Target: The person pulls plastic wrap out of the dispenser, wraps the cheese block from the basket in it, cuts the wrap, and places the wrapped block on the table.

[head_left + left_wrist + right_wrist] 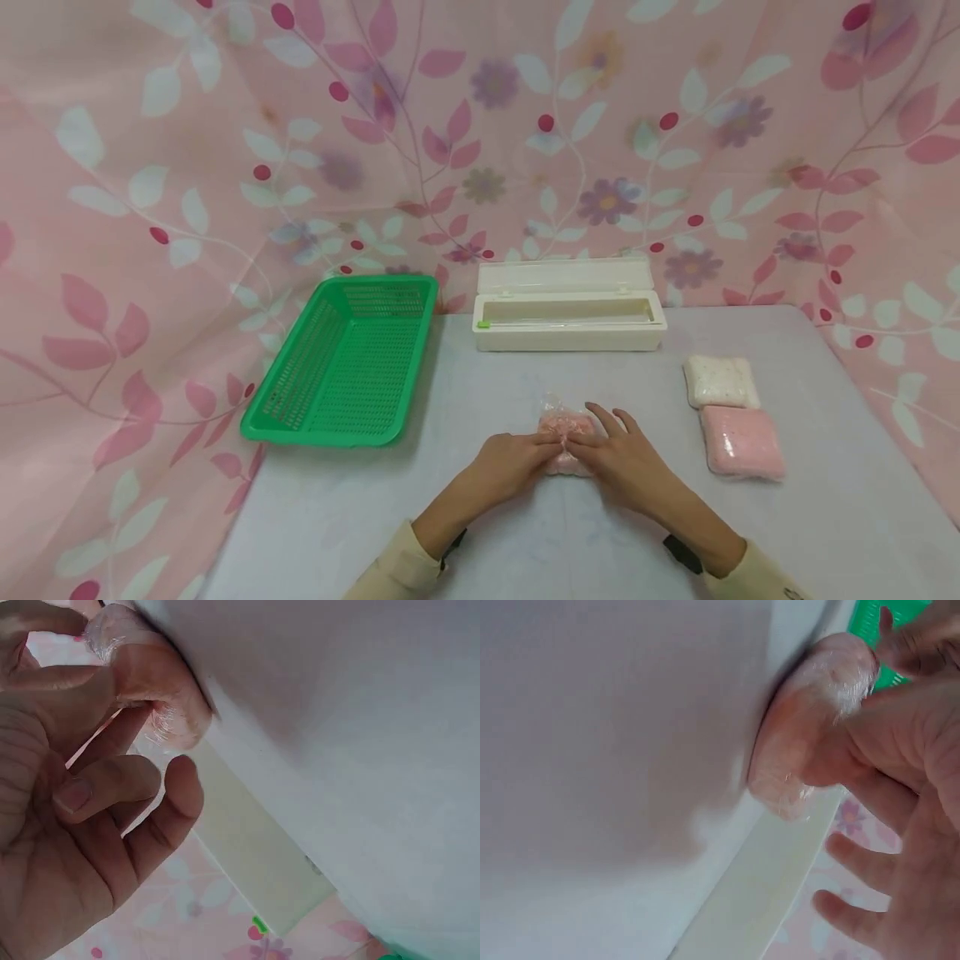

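Observation:
A small pink bundle (567,467) in clear cling film lies on the table in front of me, some loose film standing up at its far edge. My left hand (504,468) pinches the film on its top from the left, thumb and forefinger at the middle. From the right, my right hand (628,467) pinches the film at the same spot, its outer fingers spread and raised. In the left wrist view the bundle (171,682) looks rounded, with wrinkled, shiny film. The right wrist view shows the thumb pressed into the bundle's (780,739) side.
A green plastic basket (408,392) stands at the back left. Behind the bundle is a long white cling film dispenser (570,340), its lid (566,275) raised. To the right lie a wrapped white packet (722,382) and a wrapped pink packet (742,442), end to end.

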Demonstrator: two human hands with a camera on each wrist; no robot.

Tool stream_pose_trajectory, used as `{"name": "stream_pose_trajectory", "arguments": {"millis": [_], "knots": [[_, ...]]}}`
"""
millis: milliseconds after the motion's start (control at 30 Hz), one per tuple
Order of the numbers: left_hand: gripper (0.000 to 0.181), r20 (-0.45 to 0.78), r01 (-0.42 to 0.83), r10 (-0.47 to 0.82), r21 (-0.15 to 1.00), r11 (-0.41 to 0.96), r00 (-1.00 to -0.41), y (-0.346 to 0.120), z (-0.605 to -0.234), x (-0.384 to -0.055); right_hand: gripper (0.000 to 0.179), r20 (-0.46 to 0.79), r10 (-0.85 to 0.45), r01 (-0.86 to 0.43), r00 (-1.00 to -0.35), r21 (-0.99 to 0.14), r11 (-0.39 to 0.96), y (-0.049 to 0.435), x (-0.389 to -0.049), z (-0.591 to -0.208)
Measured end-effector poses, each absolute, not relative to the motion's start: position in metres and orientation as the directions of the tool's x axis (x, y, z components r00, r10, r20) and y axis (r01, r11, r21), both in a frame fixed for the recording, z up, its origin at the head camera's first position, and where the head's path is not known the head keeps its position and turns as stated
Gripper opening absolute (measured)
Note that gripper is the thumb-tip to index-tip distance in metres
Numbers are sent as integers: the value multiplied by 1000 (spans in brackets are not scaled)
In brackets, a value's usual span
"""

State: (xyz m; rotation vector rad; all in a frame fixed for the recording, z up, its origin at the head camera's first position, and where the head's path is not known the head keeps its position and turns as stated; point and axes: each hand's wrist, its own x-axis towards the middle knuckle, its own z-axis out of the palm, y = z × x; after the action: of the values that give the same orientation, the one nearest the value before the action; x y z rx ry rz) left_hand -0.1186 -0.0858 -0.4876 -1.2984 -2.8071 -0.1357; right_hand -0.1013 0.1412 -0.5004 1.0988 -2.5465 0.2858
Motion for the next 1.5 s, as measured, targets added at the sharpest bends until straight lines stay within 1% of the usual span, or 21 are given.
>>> {"name": "stream_pose_trajectory", "arguments": {"millis": [100, 200, 300, 367, 433, 533, 600, 667, 733, 833, 933, 967, 1067, 1133, 1233, 1300, 1367, 1433, 1500], "knots": [[25, 30, 738, 741, 124, 663, -671, -87, -490, -119, 48, 320, -653, -706, -687, -82, 703, 145, -96, -500], [25, 8, 725, 733, 158, 671, -680, -86, -492, -119, 53, 276, -633, -678, -724, -115, 726, 148, -92, -503], [34, -2, 715, 724, 155, 682, -690, -85, -493, -118, 58, 266, -623, -668, -736, -135, 732, 149, -89, -509], [39, 22, 717, 720, 126, 686, -693, -83, -495, -117, 59, 280, -623, -673, -730, -134, 728, 150, -89, -512], [40, 79, 723, 719, 43, 690, -691, -78, -498, -117, 56, 297, -624, -679, -722, -133, 722, 150, -90, -515], [45, 175, 715, 722, -114, 690, -669, -65, -503, -115, 54, 305, -622, -685, -722, -183, 705, 153, -92, -515], [51, 216, 693, 724, -212, 689, -655, -55, -504, -112, 52, 299, -613, -680, -732, -258, 686, 156, -92, -512], [56, 245, 671, 722, -268, 692, -647, -47, -505, -109, 49, 296, -595, -664, -747, -355, 658, 161, -92, -508], [59, 268, 648, 720, -317, 693, -640, -40, -505, -106, 44, 309, -568, -645, -763, -424, 636, 167, -92, -503], [45, 288, 619, 726, -383, 685, -625, -35, -504, -104, 37, 350, -522, -627, -778, -474, 618, 175, -95, -495], [23, 269, 620, 746, -424, 660, -609, -34, -503, -103, 37, 383, -480, -614, -789, -485, 622, 184, -101, -488], [17, 253, 629, 752, -424, 652, -609, -35, -502, -103, 38, 392, -467, -610, -792, -495, 619, 187, -102, -486], [11, 219, 671, 769, -386, 633, -600, -42, -500, -107, 39, 414, -437, -601, -799, -520, 607, 196, -106, -481], [9, 203, 704, 774, -326, 631, -599, -50, -499, -111, 40, 420, -426, -597, -802, -538, 595, 200, -108, -480], [11, 197, 737, 774, -235, 634, -602, -63, -496, -119, 39, 407, -421, -585, -811, -559, 587, 204, -109, -479], [13, 177, 755, 769, -149, 638, -614, -68, -494, -124, 39, 395, -419, -576, -818, -572, 584, 204, -110, -479], [11, 170, 768, 769, -87, 634, -616, -69, -493, -127, 38, 389, -418, -571, -821, -580, 581, 204, -111, -480], [15, 175, 776, 770, -49, 629, -614, -67, -492, -127, 38, 391, -417, -571, -821, -586, 575, 203, -111, -481], [30, 186, 769, 761, -37, 638, -622, -61, -493, -125, 38, 397, -415, -574, -819, -586, 572, 203, -112, -482]]}}
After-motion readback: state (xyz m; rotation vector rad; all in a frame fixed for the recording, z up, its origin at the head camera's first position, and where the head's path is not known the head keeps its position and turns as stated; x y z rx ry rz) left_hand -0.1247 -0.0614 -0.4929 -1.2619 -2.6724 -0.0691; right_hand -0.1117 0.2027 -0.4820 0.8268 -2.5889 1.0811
